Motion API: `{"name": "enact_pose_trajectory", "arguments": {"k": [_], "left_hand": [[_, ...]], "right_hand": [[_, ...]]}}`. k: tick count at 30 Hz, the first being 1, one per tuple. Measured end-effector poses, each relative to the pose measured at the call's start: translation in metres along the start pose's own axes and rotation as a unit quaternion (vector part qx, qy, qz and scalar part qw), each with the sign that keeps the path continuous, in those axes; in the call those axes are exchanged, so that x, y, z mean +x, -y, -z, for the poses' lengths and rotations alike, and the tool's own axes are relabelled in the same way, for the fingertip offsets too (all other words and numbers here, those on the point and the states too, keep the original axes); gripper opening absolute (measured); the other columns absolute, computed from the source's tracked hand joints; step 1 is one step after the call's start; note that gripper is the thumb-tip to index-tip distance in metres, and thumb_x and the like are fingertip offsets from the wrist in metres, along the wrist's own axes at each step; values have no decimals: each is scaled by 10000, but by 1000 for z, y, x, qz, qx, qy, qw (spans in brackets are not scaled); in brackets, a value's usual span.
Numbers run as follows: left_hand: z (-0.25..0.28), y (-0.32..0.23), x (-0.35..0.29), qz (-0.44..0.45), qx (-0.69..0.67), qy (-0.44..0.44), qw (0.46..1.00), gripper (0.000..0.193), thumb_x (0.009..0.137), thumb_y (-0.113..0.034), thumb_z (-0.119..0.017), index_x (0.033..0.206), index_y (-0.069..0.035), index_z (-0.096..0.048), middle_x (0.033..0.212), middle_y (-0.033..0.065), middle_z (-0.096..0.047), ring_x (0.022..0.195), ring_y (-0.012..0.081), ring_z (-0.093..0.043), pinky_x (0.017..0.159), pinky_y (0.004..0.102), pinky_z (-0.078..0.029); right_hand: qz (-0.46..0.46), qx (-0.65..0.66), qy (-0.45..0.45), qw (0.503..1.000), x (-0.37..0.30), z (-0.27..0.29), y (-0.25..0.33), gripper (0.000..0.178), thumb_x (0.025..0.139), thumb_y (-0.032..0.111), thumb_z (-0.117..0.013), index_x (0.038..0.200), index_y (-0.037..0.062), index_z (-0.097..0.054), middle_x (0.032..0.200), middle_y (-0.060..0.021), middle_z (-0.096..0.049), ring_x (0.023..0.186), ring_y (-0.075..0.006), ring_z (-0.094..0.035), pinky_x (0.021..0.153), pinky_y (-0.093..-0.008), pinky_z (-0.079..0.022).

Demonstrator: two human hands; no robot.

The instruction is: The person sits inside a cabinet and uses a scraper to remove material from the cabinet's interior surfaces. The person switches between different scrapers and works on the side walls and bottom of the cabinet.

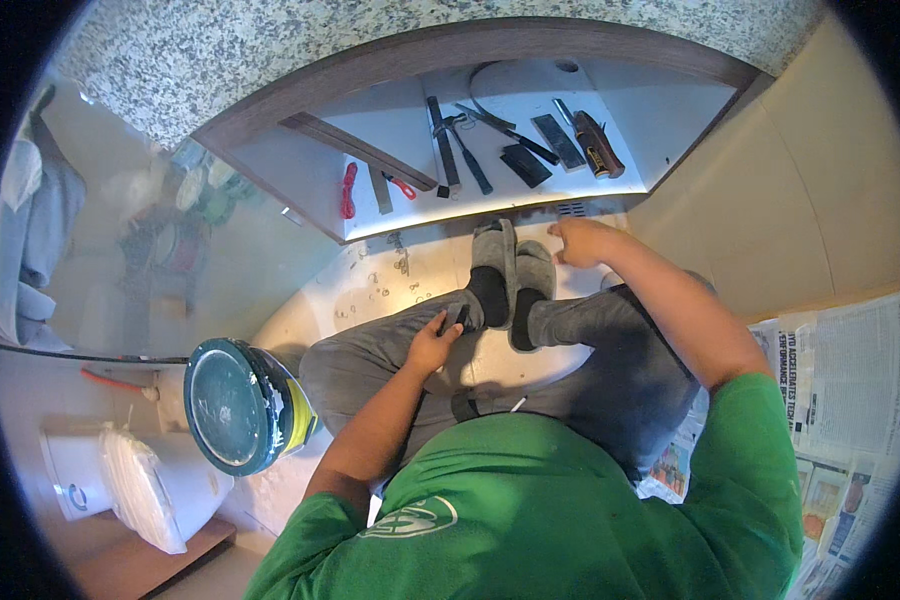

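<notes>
Grip on the left (pixel 430 347) is clamped on a small black object (pixel 461 318); too small from my end to say what kind. That object sits by the left shin, over dark grey trousers (pixel 365 345). Grip on the right (pixel 582 243) has fingers apart, index stretched leftward, just right of the grey fabric slippers (pixel 533 272) and near the lower front edge of a white-lined cabinet with a brown frame (pixel 635 130). Can't tell from my feed whether a fingertip touches that edge.

Cabinet floor, far side, left to right: bundle of red cord (pixel 348 192), flat grey metal strip (pixel 382 192), small red-handled tool (pixel 401 187), long dark straight bar (pixel 442 140), black-handled hammer (pixel 472 165) lying close beside the bar, long slim black-handled tool (pixel 530 145), black rectangular block (pixel 526 168), flat grey rectangular slab (pixel 558 142), then a brown-and-black handled tool (pixel 595 150) near the right wall.

Dark crumbs (pixel 400 255) are scattered on the pale floor (pixel 510 367), left of the slippers. Round bucket with a dark green lid and yellow side (pixel 228 405) stands left of the person, a white plastic-wrapped bundle (pixel 142 485) beyond it, further left. Newspaper sheets (pixel 855 400) cover the floor on the right. I see a green short-sleeved shirt (pixel 570 510) nearest.
</notes>
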State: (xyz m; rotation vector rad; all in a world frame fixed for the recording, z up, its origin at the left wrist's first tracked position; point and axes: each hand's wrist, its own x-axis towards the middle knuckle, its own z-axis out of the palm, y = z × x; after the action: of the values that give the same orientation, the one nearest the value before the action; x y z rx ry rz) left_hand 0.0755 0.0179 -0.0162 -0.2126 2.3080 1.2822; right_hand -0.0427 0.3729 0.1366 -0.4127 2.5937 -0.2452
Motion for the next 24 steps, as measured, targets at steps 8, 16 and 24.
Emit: {"name": "enact_pose_trajectory", "arguments": {"k": [8,16,24], "left_hand": [[-1,5,6,7,8,10,1000,803,910,-517,-708,1517,-50,-469,1476,250,-542,1388,360,-519,1142,383,-396],[-2,1,7,50,-59,19,997,775,918,-491,-720,1508,-48,-484,1452,255,-566,1376,345,-535,1132,364,-400],[-5,11,13,23,-77,6,997,775,913,-497,-721,1503,-49,-493,1442,267,-569,1370,346,-541,1127,363,-405]], "right_hand": [[-115,-4,-6,993,111,-40,-56,854,866,354,-755,1565,59,-364,1620,-245,-322,1434,-387,-439,1183,-415,-383],[-122,35,-28,992,134,-73,-40,847,901,272,-680,1586,-11,-269,1664,-270,-192,1477,-420,-362,1214,-419,-340],[-95,53,-67,992,151,-81,-26,638,955,114,-472,1562,-23,-328,1659,-185,-281,1491,-330,-363,1237,-382,-300]]}}
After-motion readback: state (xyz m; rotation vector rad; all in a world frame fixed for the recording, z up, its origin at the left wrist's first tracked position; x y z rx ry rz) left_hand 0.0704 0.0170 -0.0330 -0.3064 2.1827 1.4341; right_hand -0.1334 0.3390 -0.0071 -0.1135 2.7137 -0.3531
